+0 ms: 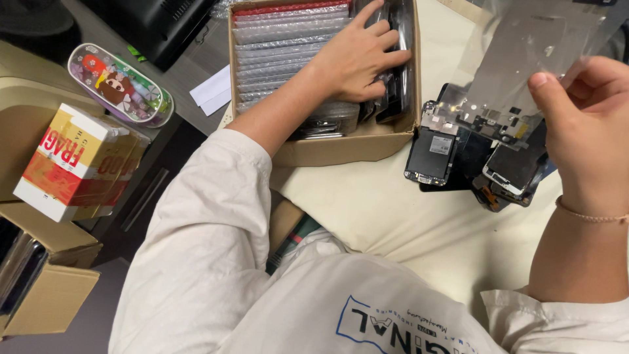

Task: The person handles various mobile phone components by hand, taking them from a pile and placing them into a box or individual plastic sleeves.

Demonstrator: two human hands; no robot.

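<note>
Cardboard dominates the left of the scene: a brown carton (39, 288) at the near left edge, and above it a white, red and yellow printed box (69, 160). Just beyond lies a clear oval pencil case (121, 85) with cartoon figures on it.

Further right, at the far middle, an open cardboard box (341, 147) sits on the cream-coloured surface (393, 216). It is packed with flat items in bubble-wrap sleeves (288, 39) standing in a row. The left hand (360, 59) reaches into the box's right side, fingers curled around dark phone screens (400, 78) stacked on edge there.

To the right of the box, a loose pile of phone screen assemblies (472, 151) lies on the surface, dark glass and exposed metal backs overlapping.

At the far right, the right hand (583, 124) is raised, thumb and fingers pinching the edge of a clear plastic sleeve (531, 52) held above the pile.

The sleeve looks feather-light, floppy and slippery, best pinched at a corner. The screens appear thin, stiff and breakable, with delicate ribbon cables, so they seem safest held by their long edges.
</note>
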